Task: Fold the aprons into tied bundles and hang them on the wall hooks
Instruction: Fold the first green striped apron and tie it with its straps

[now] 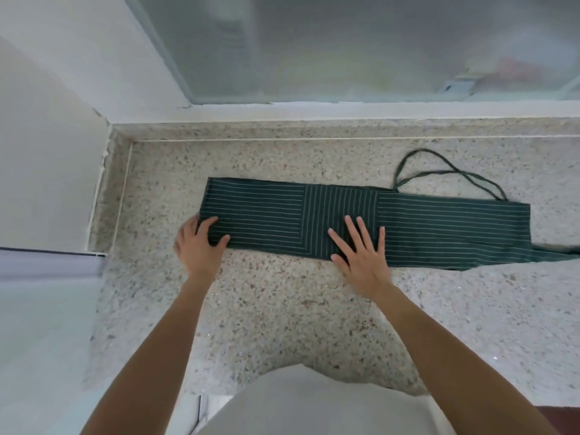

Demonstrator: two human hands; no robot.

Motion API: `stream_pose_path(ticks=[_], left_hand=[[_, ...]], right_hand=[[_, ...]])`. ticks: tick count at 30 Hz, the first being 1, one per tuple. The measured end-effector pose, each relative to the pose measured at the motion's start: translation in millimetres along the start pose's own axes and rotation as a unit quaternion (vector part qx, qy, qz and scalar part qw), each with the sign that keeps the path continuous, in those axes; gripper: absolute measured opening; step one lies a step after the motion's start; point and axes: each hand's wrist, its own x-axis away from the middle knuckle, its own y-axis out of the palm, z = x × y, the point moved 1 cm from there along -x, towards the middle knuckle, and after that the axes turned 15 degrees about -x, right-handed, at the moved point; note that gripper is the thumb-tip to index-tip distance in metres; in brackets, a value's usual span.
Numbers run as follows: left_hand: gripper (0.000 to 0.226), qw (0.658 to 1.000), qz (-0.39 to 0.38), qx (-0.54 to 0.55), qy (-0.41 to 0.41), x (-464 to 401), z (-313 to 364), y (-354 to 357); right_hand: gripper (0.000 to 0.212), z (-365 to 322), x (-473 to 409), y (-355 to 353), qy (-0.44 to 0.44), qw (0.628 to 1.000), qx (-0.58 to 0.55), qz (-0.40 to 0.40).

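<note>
Striped apron [408,227] under spread fingers [353,229]

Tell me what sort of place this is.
Probably a kitchen or utility corner indoors: a speckled stone counter meets white walls below a frosted window. A striped apron lies folded in a strip on it.
</note>
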Motion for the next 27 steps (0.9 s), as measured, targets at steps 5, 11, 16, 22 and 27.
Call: stream_pose_path(ticks=[5, 11, 16, 22, 27], left_hand=[[0.079, 0.997, -0.034, 0.029, -0.064, 6.7, -2.1, 4.3], [0.034, 0.983, -0.03, 0.164, -0.083, 20.7, 10.8, -14.6], [0.011, 0.92, 0.057, 0.383, -0.058, 53.1, 65.9, -65.8], [0.027, 0.896, 0.012, 0.409, 0.169, 103.1, 190.4, -86.0], [0.028, 0.865, -0.112, 0.356, 0.335, 129.1, 285.7, -32.3]], right_hand=[[0.042, 7.9, 17.6, -7.5, 0.01, 0.993, -0.062, 0.1], [0.033, -10.5, 36.8, -4.7, 0.007, 0.989, -0.063, 0.134], [0.048, -8.5, 49.0, -3.7, -0.025, 0.998, -0.04, 0.052], [0.061, -13.5, 59.5, 4.1, -0.105, 0.994, -0.004, -0.034], [0.037, 10.2, 76.8, -33.8, -0.108, 0.98, -0.151, 0.069]])
